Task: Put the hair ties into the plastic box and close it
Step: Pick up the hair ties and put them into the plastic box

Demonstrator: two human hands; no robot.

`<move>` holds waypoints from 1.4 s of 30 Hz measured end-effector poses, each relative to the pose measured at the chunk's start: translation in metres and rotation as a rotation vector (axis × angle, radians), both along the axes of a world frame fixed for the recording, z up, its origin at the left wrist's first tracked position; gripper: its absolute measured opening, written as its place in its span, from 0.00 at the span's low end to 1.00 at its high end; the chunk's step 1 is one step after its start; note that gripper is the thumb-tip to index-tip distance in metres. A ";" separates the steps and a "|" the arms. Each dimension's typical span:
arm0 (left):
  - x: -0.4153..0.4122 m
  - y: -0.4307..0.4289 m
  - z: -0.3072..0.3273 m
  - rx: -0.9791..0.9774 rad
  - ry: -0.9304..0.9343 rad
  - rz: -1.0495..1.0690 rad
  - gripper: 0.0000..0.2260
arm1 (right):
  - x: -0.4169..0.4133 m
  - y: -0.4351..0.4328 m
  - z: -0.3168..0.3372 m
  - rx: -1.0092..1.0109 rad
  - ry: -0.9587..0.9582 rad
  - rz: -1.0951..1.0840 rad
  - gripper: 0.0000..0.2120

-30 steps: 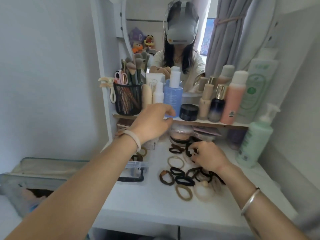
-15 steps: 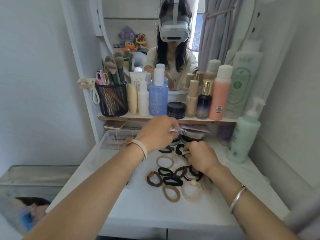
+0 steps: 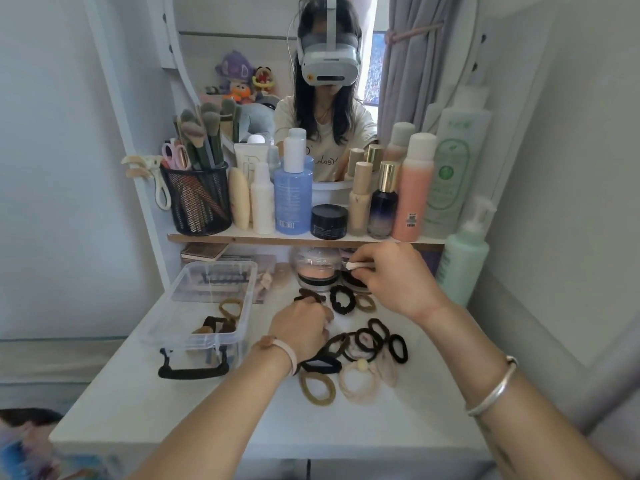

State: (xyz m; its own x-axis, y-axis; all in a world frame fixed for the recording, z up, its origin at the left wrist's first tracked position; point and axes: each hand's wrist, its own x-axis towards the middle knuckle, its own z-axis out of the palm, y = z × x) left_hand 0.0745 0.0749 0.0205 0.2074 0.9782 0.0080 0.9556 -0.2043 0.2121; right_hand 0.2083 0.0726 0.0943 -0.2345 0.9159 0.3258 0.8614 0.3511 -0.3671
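The clear plastic box (image 3: 239,327) stands open at the left of the white table, its black handle toward me. A tan tie (image 3: 230,308) and dark ties (image 3: 214,325) lie inside it. Several loose hair ties (image 3: 363,341) are heaped in the middle of the table, with a black scrunchie (image 3: 341,299) behind them and a tan loop (image 3: 317,388) in front. My left hand (image 3: 301,327) rests on the table, fingers curled onto a dark brown hair tie (image 3: 310,294). My right hand (image 3: 394,278) reaches under the shelf and pinches a small white item (image 3: 351,265).
A round powder jar (image 3: 317,268) sits just left of my right hand. The low shelf (image 3: 242,235) above carries bottles and a mesh brush cup (image 3: 197,199). A green pump bottle (image 3: 462,261) stands at the right. A mirror hangs behind.
My left hand has drawn back from under the shelf down to the ties. My right hand has moved up from the heap to the jar. The view has shifted, so the box shows fully.
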 end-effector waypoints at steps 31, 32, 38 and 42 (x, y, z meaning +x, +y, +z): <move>-0.107 -0.045 0.073 0.225 -0.148 0.129 0.09 | -0.086 -0.010 0.046 0.159 0.123 0.226 0.08; -0.109 -0.046 0.072 0.182 -0.139 0.113 0.10 | -0.092 -0.011 0.047 0.159 0.121 0.243 0.09; -0.121 -0.050 0.073 0.232 -0.232 0.184 0.14 | -0.118 -0.012 0.040 0.125 0.119 0.335 0.09; -0.135 -0.050 0.085 0.362 -0.403 0.289 0.13 | -0.134 -0.012 0.018 0.040 0.100 0.380 0.09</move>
State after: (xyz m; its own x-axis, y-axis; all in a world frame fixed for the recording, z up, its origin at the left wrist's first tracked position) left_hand -0.0603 0.0245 0.1053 -0.1543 0.9148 0.3733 0.8420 -0.0759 0.5341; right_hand 0.0740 0.0603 0.1119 -0.5199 0.7557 0.3983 0.6276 0.6542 -0.4221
